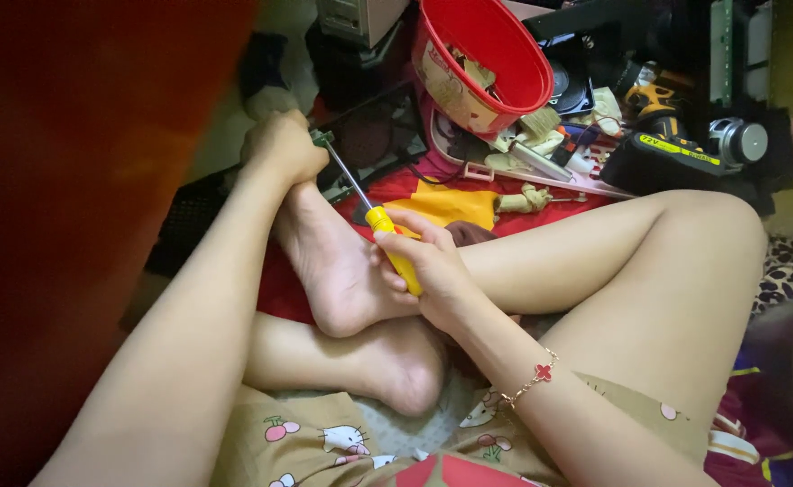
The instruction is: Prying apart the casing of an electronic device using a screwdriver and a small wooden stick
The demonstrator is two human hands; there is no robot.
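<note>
Far left of the frame is a blurred red-brown surface, too close to make out. Just right of it, in the upper middle-left, the left hand (281, 147) is curled shut around a small greenish part (322, 138), which pokes out beside the fingers; what the part belongs to cannot be told. The metal tip of a screwdriver (374, 216) meets that part, so the work looks to be mid-way — the tool is engaged, but whether the fastener is tight or loose does not show. The screwdriver has a thin grey shaft running down and right to a bright yellow handle with a red collar, lying near the frame's centre above the crossed bare feet. The right hand (431, 271) is wrapped about that handle, fingers closed on it, a thin bracelet (532, 379) with a red charm at the wrist. Further right, in the upper middle, a tilted red bucket (496, 54) holds scraps — and beyond it, upper right, a black-and-yellow power tool (672, 153) lies among loose clutter.
</note>
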